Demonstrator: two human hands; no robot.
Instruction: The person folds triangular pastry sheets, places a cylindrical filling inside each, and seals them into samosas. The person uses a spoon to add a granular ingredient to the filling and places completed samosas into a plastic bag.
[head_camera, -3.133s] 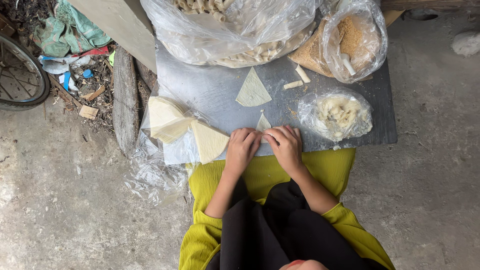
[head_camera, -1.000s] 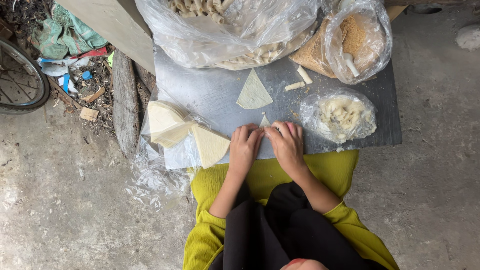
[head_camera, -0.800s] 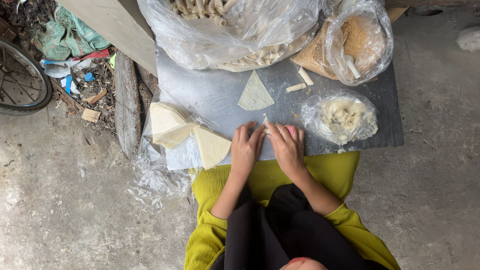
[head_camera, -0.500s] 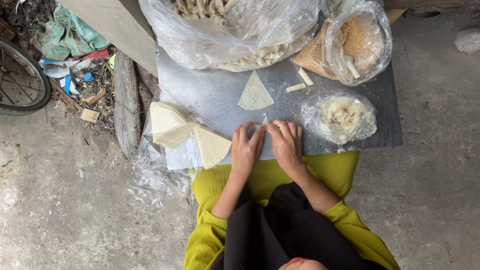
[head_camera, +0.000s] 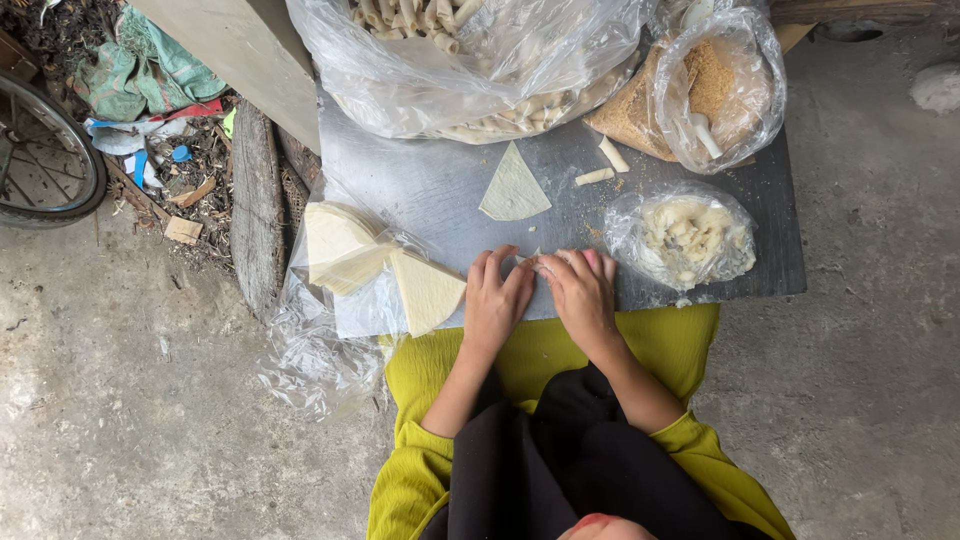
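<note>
Left hand (head_camera: 497, 297) and right hand (head_camera: 580, 290) lie side by side, fingers curled over a small pastry wrapper (head_camera: 530, 259), mostly hidden beneath their touching fingertips.

A grey bench (head_camera: 420, 190) stands on a rough, stained concrete floor (head_camera: 150, 420) in flat daylight. Left of the bench lies a worn plank (head_camera: 256, 200); beyond it are litter (head_camera: 160, 160), crumpled green cloth (head_camera: 150, 70) and a bicycle wheel (head_camera: 45, 160). A pale board (head_camera: 240, 45) leans at the bench's upper left corner.
</note>
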